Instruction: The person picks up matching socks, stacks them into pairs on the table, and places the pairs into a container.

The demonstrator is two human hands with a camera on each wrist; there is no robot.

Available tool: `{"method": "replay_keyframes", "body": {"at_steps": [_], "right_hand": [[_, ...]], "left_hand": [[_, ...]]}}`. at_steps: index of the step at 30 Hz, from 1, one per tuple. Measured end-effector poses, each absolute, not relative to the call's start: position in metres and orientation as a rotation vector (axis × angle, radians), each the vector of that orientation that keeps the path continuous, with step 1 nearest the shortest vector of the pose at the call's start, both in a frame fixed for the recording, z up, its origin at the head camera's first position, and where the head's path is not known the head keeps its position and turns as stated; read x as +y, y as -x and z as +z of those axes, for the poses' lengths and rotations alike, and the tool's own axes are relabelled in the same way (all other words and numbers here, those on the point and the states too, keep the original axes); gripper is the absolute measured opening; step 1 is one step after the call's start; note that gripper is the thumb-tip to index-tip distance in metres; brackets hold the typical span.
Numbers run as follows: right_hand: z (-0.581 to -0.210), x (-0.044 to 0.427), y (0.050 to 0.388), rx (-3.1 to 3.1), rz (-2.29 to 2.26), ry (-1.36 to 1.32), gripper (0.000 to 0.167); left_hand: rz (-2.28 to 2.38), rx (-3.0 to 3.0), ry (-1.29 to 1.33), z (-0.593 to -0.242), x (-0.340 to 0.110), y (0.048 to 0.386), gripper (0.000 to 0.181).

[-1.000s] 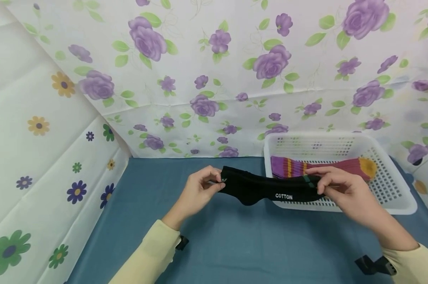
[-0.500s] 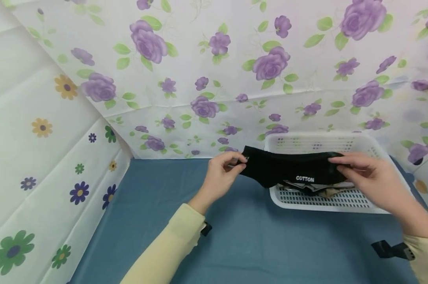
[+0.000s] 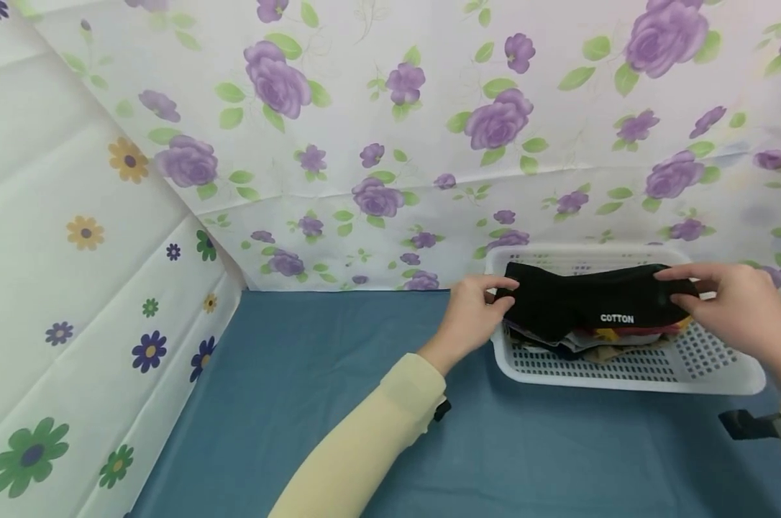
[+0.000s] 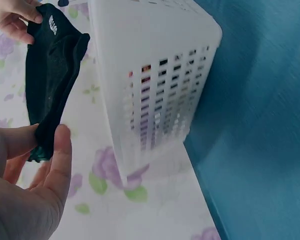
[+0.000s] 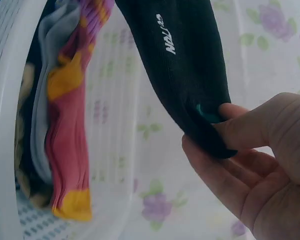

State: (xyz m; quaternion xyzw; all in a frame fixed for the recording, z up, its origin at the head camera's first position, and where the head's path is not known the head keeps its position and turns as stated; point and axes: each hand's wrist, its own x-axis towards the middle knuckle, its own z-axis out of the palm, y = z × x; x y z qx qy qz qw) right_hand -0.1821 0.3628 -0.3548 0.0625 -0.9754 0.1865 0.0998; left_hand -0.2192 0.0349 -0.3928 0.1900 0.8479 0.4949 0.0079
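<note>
A black sock (image 3: pixel 585 298) with white "COTTON" lettering is stretched sideways above the white basket (image 3: pixel 597 381) in the head view. My left hand (image 3: pixel 471 313) pinches its left end between thumb and fingers. At the other end, my right hand (image 3: pixel 740 302) pinches the sock, where a green mark shows in the right wrist view. Beneath it in the basket lie a red, yellow and purple sock (image 5: pixel 70 140), a grey sock (image 5: pixel 42 100) and some dark and tan socks, partly covered. The left wrist view shows the black sock apart from the basket's side.
The basket has slotted walls and stands on a blue cloth (image 3: pixel 339 403) near the back right. Behind it rises a white sheet with purple flowers (image 3: pixel 377 194). Another flowered sheet (image 3: pixel 73 288) hangs on the left.
Both hands have moved right and a little up with the black sock, from in front of the basket's left part to over the basket. Both keep their pinch on it.
</note>
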Motion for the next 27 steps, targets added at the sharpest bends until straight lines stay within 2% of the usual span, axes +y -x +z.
{"method": "replay_keyframes", "body": {"at_steps": [12,18,27], "right_hand": [[-0.37,0.396,0.22,-3.175,0.536,-0.108,0.034],[-0.376,0.394,0.233,-3.266,0.523,-0.195,0.036],[-0.396,0.393,0.242,-3.29,0.498,-0.237,0.033]], "left_hand": [[1.207,2.616,-0.564,-0.396,0.072,0.24,0.027],[1.036,2.695,-0.538,-0.4,0.079,0.247,0.027],[0.62,2.795,-0.638,-0.405,0.091,0.251,0.031]]}}
